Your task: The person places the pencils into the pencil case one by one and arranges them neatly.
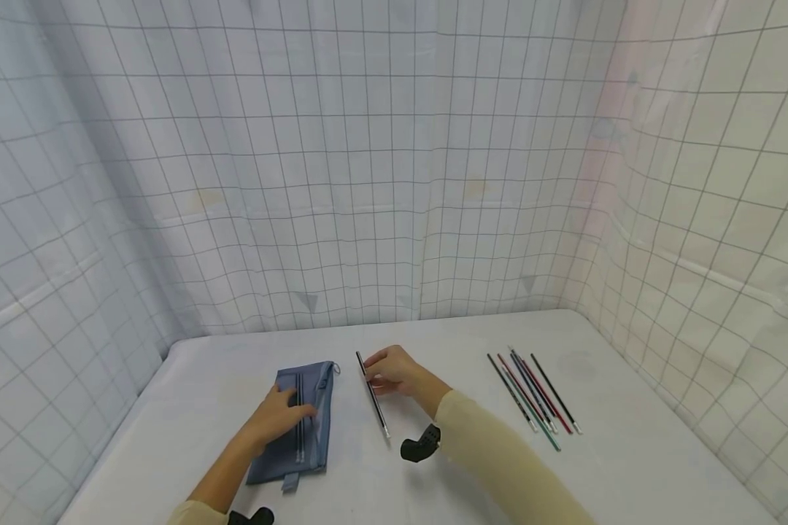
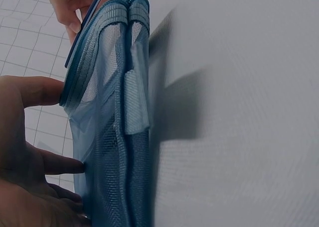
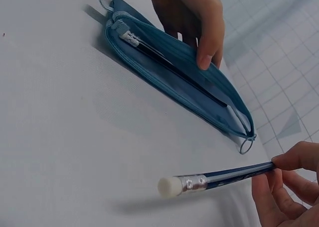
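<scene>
Loading the one blue pouch [image 1: 276, 459] looks partly done: two pencils [image 1: 300, 430] seem to lie inside, while loose pencils [image 1: 532, 390], at least six but overlapping too closely for an exact count, lie on the bench [image 1: 446, 474] at right. The right hand [image 1: 394, 372] pinches one dark pencil [image 1: 376, 405], not yet inserted, just beside the pouch; the left hand [image 1: 277, 417] grips the pouch's upper layer, its mouth gaping.
</scene>
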The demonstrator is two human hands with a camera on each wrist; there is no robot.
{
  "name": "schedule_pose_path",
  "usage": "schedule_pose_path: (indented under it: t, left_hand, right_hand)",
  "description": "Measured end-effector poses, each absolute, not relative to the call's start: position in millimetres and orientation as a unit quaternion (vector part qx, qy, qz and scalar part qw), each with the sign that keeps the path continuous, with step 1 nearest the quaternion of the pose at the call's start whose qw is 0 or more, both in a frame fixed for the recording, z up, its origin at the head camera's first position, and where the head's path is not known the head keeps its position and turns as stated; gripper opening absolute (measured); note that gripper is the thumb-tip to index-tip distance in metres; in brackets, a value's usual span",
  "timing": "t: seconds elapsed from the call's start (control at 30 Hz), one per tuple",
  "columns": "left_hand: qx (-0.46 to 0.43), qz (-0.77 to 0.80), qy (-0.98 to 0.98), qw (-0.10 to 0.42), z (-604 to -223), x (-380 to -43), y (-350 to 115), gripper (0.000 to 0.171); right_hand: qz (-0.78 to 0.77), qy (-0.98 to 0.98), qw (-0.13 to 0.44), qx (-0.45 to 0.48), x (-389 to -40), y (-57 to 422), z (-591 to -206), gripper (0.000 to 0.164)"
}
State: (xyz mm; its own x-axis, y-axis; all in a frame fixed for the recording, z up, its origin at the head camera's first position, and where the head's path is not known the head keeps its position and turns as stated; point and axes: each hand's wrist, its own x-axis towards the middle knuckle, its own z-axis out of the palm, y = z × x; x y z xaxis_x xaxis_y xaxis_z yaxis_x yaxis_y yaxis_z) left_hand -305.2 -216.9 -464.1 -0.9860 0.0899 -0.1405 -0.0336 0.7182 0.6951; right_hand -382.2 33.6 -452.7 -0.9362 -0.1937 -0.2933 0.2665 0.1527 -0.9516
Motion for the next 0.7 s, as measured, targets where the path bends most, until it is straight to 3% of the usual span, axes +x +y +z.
schedule_pose_path:
  t: [0.7]
  left_hand:
    - [0.018, 0.374, 0.923, 0.092, -461, -306, -217, 0.089]
  right_hand:
    - [-0.614, 0.763, 0.201, 0.014, -369, -11, -460, 0.017]
